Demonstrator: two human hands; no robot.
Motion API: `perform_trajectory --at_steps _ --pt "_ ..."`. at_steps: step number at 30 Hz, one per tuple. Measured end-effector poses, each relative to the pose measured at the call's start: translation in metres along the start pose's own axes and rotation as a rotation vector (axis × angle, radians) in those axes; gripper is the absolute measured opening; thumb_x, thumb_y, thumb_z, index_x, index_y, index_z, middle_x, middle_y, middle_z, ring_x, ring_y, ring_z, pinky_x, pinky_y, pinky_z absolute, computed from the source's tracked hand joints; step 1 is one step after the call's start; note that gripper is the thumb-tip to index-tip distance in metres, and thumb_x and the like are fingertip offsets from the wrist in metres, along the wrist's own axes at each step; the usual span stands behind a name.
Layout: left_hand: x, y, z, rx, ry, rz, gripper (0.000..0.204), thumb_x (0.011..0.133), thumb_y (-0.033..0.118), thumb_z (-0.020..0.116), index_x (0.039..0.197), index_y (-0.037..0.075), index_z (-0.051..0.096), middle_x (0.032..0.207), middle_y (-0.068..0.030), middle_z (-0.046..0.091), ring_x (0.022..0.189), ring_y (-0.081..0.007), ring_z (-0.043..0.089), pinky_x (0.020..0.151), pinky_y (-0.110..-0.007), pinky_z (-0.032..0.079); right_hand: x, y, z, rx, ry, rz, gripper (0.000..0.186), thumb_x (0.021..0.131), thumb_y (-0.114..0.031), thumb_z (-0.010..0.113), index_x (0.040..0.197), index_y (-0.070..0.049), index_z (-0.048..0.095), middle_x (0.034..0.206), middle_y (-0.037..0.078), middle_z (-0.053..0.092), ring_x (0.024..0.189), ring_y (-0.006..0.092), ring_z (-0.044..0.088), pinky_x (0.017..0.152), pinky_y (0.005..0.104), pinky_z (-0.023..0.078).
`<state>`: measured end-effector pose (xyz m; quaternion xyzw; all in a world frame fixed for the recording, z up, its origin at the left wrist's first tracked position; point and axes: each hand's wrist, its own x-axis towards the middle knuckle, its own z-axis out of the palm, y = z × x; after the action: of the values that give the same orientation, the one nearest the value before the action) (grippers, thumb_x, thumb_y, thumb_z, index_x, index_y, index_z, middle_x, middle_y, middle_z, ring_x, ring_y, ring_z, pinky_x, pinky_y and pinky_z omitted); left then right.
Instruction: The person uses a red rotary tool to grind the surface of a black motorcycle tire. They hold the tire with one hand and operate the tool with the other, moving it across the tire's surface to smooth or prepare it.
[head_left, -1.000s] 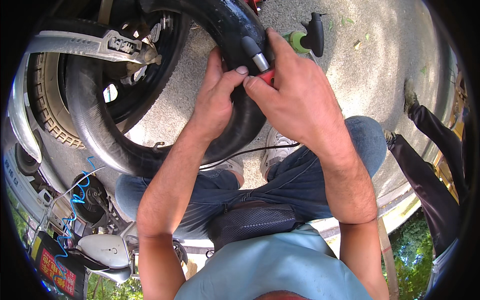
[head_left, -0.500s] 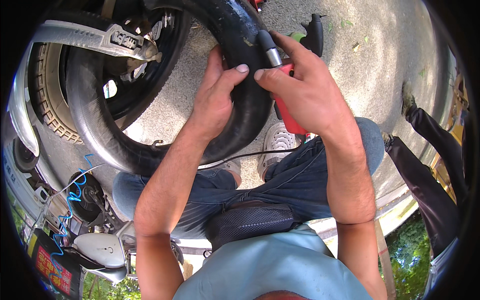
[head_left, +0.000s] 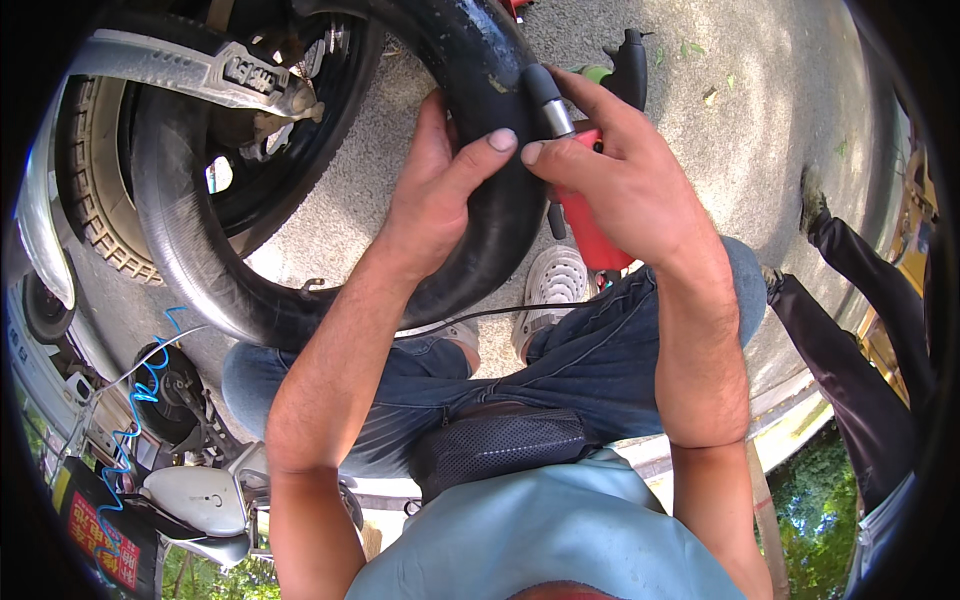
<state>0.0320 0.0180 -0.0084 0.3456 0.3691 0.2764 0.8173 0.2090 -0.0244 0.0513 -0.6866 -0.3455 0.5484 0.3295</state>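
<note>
One gritty, sun-dappled pavement (head_left: 720, 165) spans the outdoor scene. From left, a coiled blue hose (head_left: 133, 415) winds below a knobbly tyre (head_left: 112, 240); a smooth, fat black inner tube (head_left: 245, 305) curves before a person's denim knees. The left hand (head_left: 440, 185) cups the tube's right side, thumb laid on top; the right hand (head_left: 635, 175) is wrapped round a red tool (head_left: 592, 232), its dark rounded tip at the rubber's edge. Farther right, a bystander's dark trousers (head_left: 850, 340).
</note>
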Motion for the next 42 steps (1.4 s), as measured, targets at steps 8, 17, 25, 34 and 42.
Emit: perform_trajectory --at_steps 8,17,25,34,42 --pt "0.0011 -0.0018 -0.0006 0.065 0.004 0.035 0.074 0.098 0.017 0.072 0.154 0.000 0.027 0.145 -0.0148 0.049 0.135 -0.0213 0.051 0.116 -0.038 0.041 0.0002 -0.0060 -0.0053 -0.018 -0.081 0.026 0.075 0.087 -0.022 0.073 0.151 0.007 0.047 0.086 0.009 0.070 0.075 0.0137 0.064 0.067 0.0292 0.052" --pt "0.0017 -0.0011 0.0007 0.052 0.005 0.022 0.074 0.099 0.017 0.072 0.155 0.001 0.027 0.145 -0.0153 0.049 0.136 -0.0222 0.051 0.117 -0.038 0.041 0.0016 -0.0005 -0.0082 0.052 -0.076 0.062 0.074 0.087 -0.018 0.072 0.152 0.006 0.047 0.086 0.007 0.070 0.075 0.0120 0.064 0.066 0.0282 0.051" --pt "0.0022 -0.0014 -0.0002 0.056 -0.004 0.021 0.076 0.098 0.018 0.073 0.156 0.001 0.026 0.145 -0.0151 0.049 0.136 -0.0221 0.050 0.117 -0.039 0.040 0.0001 -0.0036 -0.0069 -0.033 -0.071 0.003 0.074 0.086 -0.018 0.071 0.152 0.006 0.048 0.084 0.007 0.069 0.074 0.0124 0.063 0.067 0.0287 0.051" --pt "0.0021 -0.0039 -0.0017 0.046 0.002 0.017 0.077 0.098 0.018 0.073 0.156 0.001 0.026 0.145 -0.0149 0.048 0.136 -0.0220 0.050 0.117 -0.039 0.040 -0.0027 -0.0066 -0.0082 -0.048 -0.072 0.041 0.077 0.084 -0.019 0.072 0.153 0.005 0.047 0.083 0.008 0.068 0.074 0.0129 0.064 0.068 0.0296 0.051" --pt "0.0012 -0.0027 -0.0014 0.055 0.004 0.013 0.077 0.098 0.019 0.073 0.156 0.001 0.025 0.145 -0.0151 0.048 0.136 -0.0221 0.050 0.117 -0.039 0.040 -0.0015 -0.0067 -0.0091 -0.106 -0.084 0.047 0.077 0.085 -0.019 0.073 0.153 0.005 0.047 0.086 0.011 0.071 0.078 0.0153 0.067 0.070 0.0313 0.053"
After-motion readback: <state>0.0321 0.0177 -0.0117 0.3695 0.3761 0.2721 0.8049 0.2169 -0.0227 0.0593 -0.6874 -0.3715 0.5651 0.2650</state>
